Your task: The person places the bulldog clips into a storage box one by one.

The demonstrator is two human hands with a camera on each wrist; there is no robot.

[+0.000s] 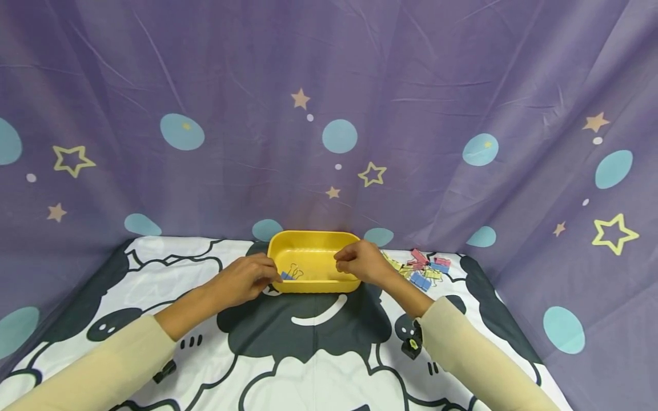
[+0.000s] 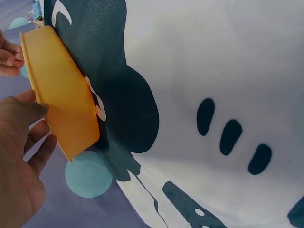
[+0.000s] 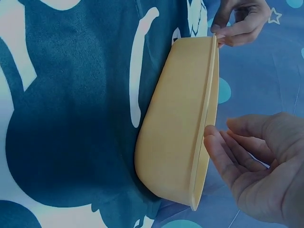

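yellow tray: upright on the patterned cloth, near its far edge, between the two hands.
blue clip: inside the tray, at its left end near the front wall, wire handles raised.
left hand: grasping the tray's rim at the left end, thumb and fingers pinched on it, just beside the blue clip.
right hand: released, fingers loosely bent over the tray's right end, thumb apart from the forefinger, nothing visible between them.
clip pile: pink, yellow and blue pieces heaped on the cloth, right of the tray, beyond the right wrist.
sleeves: cream, on both forearms.
curtain: purple, printed with stars and pale blue ovals, behind the tray.
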